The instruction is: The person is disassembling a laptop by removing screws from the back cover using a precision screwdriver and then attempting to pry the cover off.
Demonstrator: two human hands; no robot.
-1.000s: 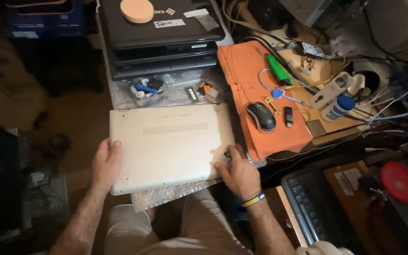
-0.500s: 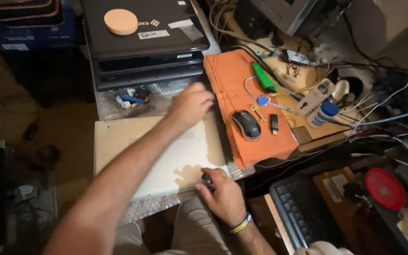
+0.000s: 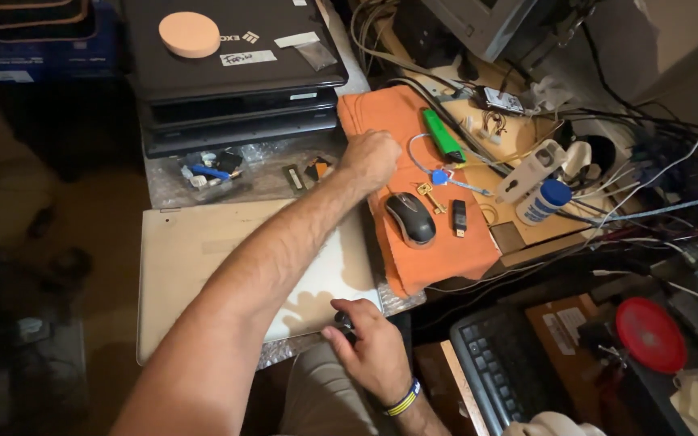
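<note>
left hand fisted on the orange cloth, holding nothing visible; right hand pinches a small dark tool at the upturned laptop on the tabletop. laptop: likely stiff, smooth, moderately heavy; grip opposite edges.

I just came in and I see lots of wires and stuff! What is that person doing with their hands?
The person sits over a pale laptop lying closed on bubble wrap. Their left hand reaches across it, closed in a fist at the edge of an orange cloth that holds a computer mouse, a small key and a green marker. Their right hand rests at the laptop's near corner, gripping a small dark thing too hidden to name.
</note>
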